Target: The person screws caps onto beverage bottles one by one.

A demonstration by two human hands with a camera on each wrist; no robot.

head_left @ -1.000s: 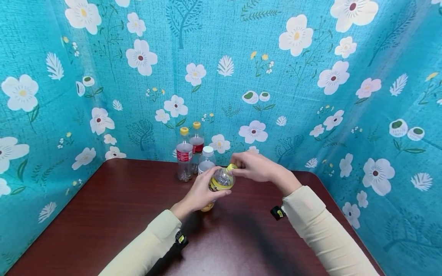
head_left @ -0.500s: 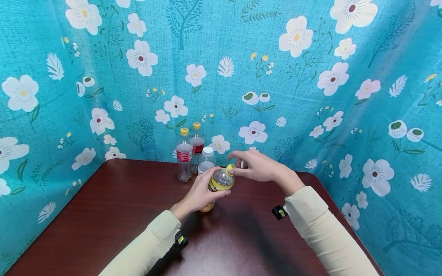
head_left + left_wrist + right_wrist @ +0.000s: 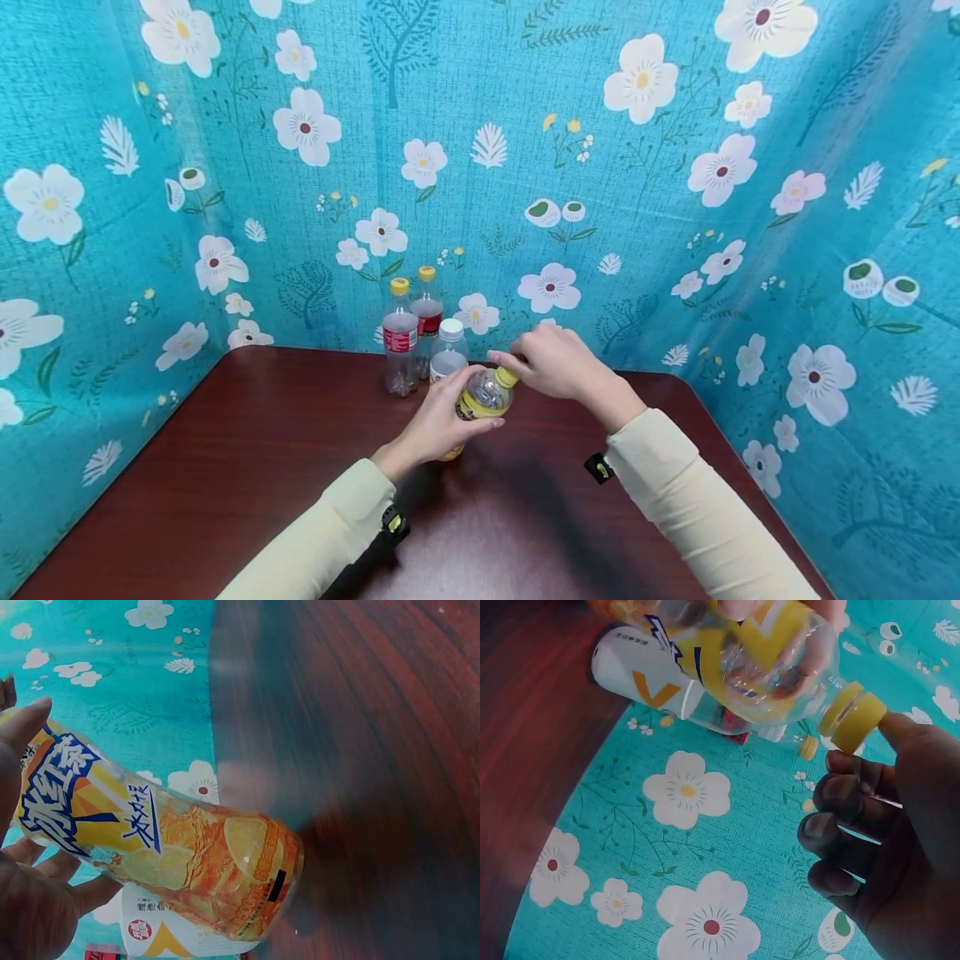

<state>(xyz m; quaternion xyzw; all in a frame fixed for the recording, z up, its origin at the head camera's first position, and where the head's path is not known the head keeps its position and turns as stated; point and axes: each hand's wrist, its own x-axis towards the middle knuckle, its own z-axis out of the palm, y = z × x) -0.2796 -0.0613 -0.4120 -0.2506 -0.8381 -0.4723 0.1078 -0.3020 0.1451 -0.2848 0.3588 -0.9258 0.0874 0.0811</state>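
My left hand (image 3: 435, 423) grips a plastic iced tea bottle (image 3: 191, 851) by its yellow-labelled upper body, thumb on one side and fingers on the other. The bottle leans to the right, its neck toward my right hand (image 3: 557, 363). That hand has thumb and forefinger at the sides of the yellow cap (image 3: 859, 724), pinching it, while the remaining fingers curl loosely below. Between cap and bottle neck a yellow ring (image 3: 838, 706) shows. From above, the left hand covers much of the bottle's label.
Just behind the held bottle stands a white-capped bottle (image 3: 452, 332) with a white label. Two clear bottles with yellow caps and red labels, one nearer (image 3: 401, 337) and one farther (image 3: 428, 310), stand beyond it. A floral curtain (image 3: 480, 192) surrounds the dark table (image 3: 300, 433).
The right hand's fingers loosened from the cap half a second ago, and now they close on it again with the hand turned. The bottle's top has shifted slightly right. The left hand keeps its grip.
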